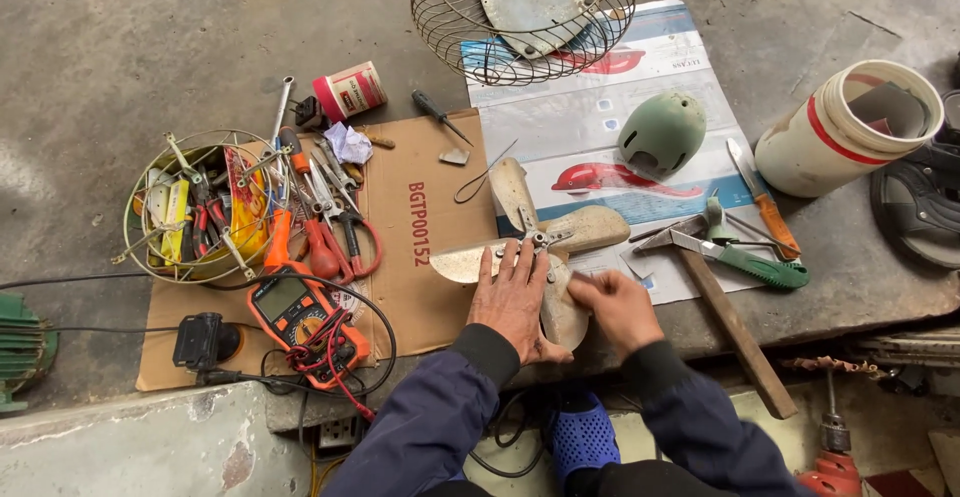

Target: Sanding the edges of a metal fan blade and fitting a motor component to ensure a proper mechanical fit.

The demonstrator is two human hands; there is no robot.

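Left hand (513,302) pressed flat, fingers spread and open, on the metal fan blade (535,247), palm over the near lobe, fingertips reaching the hub at the centre; nothing gripped, only held down. Right hand (615,307) just right of the left, fingers curled at the blade's near right edge; whether pinching the edge or merely touching, cannot tell.

Fan blade lying flat, half on the brown cardboard sheet (425,222), half on the printed paper sheet (600,122). No single long axis: lobes radiating from the hub, one pointing away and a little left, one to the right, one to the left, one toward the body under the hands.

Left of the blade, on the cardboard: orange multimeter (300,317) with red and black leads, scissors and pliers, then a wire guard holding assorted tools (195,207). Beyond the blade: green domed cover (660,132) on the paper, and farther off a wire fan cage (520,12). Right of the blade: hammer (725,312), green-handled tool, orange-handled knife, then a white bucket (845,127).
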